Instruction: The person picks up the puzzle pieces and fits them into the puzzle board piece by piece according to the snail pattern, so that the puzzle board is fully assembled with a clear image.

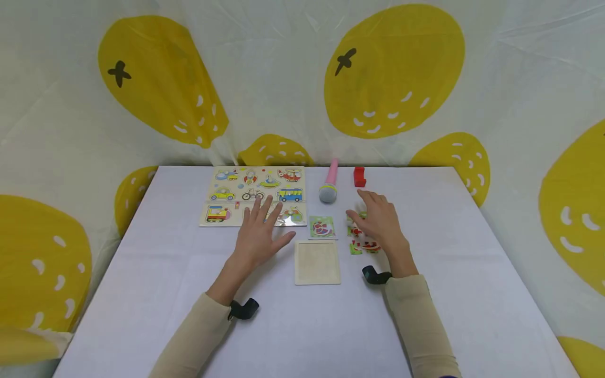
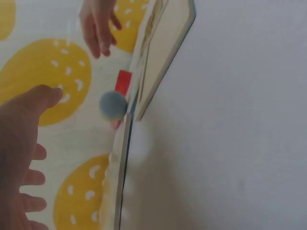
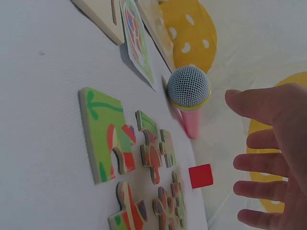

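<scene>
My left hand (image 1: 257, 239) hovers with spread fingers over the lower right part of a wooden vehicle puzzle board (image 1: 219, 184), holding nothing. My right hand (image 1: 380, 220) is raised over several loose jigsaw pieces (image 3: 108, 134), its fingers extended and nothing in its grasp; it partly hides them in the head view. Between the hands lies a square wooden puzzle tray (image 1: 317, 262) with a raised rim. Just behind the tray is a small picture card (image 1: 322, 227) with a red and green print.
A toy microphone (image 1: 329, 186) with pink handle and grey head lies beyond the card. To its right stands a small red block-like object (image 1: 360, 177). The white table (image 1: 293, 331) ends at a fruit-patterned cloth backdrop (image 1: 279, 79).
</scene>
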The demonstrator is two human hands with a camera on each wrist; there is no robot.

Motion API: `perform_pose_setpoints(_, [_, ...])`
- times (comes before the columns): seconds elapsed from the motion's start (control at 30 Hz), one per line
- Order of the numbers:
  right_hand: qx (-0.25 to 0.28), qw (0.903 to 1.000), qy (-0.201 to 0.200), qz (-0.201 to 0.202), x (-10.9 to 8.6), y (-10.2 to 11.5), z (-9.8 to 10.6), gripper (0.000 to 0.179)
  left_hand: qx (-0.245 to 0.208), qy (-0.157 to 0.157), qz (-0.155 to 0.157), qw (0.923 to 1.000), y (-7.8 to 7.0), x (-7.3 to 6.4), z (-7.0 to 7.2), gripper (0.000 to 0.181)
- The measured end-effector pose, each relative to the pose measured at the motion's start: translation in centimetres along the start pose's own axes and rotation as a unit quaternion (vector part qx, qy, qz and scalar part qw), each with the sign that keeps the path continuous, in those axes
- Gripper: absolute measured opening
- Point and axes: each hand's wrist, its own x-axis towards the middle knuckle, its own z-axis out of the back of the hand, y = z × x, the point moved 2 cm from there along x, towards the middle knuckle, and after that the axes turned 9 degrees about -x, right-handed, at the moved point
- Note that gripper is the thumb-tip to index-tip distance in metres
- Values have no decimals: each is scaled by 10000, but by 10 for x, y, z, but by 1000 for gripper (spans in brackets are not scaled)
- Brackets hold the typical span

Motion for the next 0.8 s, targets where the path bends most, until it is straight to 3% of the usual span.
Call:
perform_pose_setpoints(0.33, [64, 9994, 342, 14, 8, 1, 1, 63, -638, 67, -427, 9970, -17, -17, -8, 78])
perform_pose_setpoints(0.47, [101, 9988, 470, 0, 8, 0, -5, 59, -743, 330, -479, 9955, -22, -25, -15, 75])
perform_pose_setpoints(0.63, [197, 9970, 734, -169, 7, -4, -18, 58, -567, 798, -519, 9938, -25, -33, -26, 75])
perform_pose_setpoints(0.8, [205, 9974, 671, -152, 6, -4, -26, 54, -566, 1097, -644, 9903, -26, -37, -34, 79])
